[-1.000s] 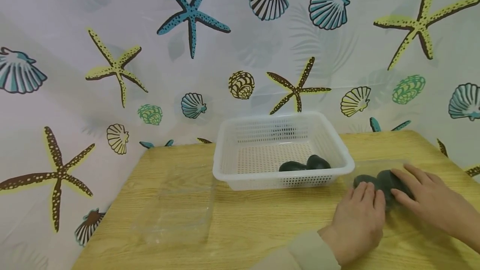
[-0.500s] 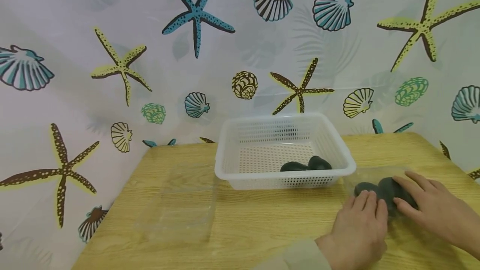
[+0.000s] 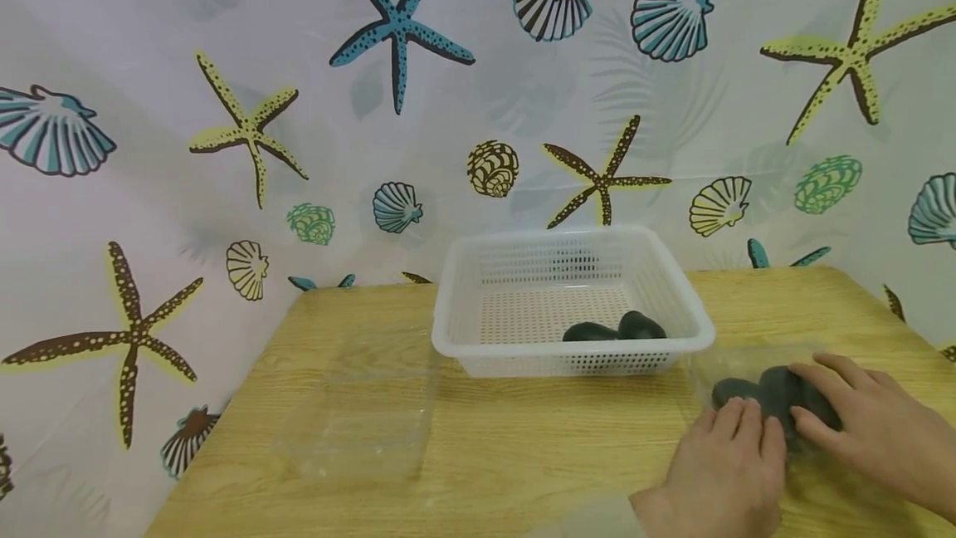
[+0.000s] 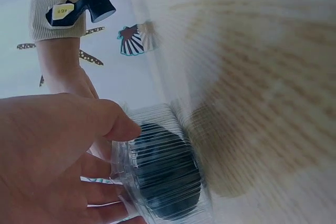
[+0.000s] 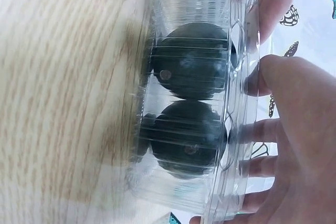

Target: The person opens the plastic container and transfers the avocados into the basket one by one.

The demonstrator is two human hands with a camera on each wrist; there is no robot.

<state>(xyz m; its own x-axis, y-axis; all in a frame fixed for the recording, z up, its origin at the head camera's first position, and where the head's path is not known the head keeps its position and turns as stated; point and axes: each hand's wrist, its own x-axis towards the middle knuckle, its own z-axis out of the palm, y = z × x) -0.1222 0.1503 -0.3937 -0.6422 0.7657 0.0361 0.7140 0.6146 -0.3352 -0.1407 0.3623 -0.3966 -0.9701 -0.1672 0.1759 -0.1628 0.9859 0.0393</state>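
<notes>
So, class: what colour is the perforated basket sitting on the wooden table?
White. The basket shows best in the head view, with two dark avocados inside.

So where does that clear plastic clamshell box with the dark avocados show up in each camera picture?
Head: clear plastic clamshell box, lower right, between both hands.
Left wrist: bottom centre, beside the fingers.
Right wrist: centre, two dark avocados visible inside.
Shared landmark: the light wooden tabletop.
</notes>
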